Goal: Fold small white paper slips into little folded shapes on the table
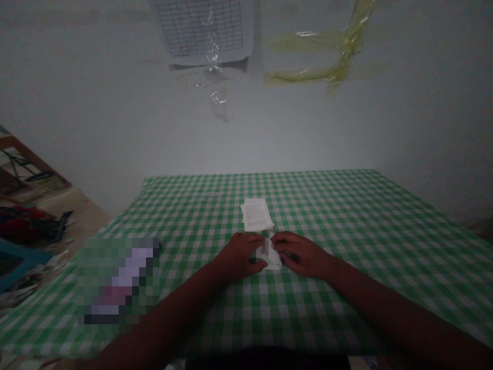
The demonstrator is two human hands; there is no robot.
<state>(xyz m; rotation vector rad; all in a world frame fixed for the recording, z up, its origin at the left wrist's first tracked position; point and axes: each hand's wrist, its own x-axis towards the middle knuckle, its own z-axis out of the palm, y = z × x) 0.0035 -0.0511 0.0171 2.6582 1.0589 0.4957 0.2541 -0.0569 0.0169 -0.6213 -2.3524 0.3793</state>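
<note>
A small sheet of printed paper [273, 258] with a crease down it lies on the tablecloth between my hands. My left hand [241, 256] holds its left side, fingertips at the far edge and thumb at the near edge. From the other side, my right hand [302, 253] grips the right part with bent fingers, and that part looks slightly raised. Just beyond my fingertips rests a loose stack of printed paper slips [257, 215], its edges not quite lined up. My fingers partly cover the creased sheet.
A green and white checked tablecloth [346, 205] covers the table, which meets a pale wall [308, 133]. At the left lies a blurred-out phone-like object [122, 281]. A thin pale strip [213, 194] is near the back. Clutter, including a blue item [23, 262], sits on the floor.
</note>
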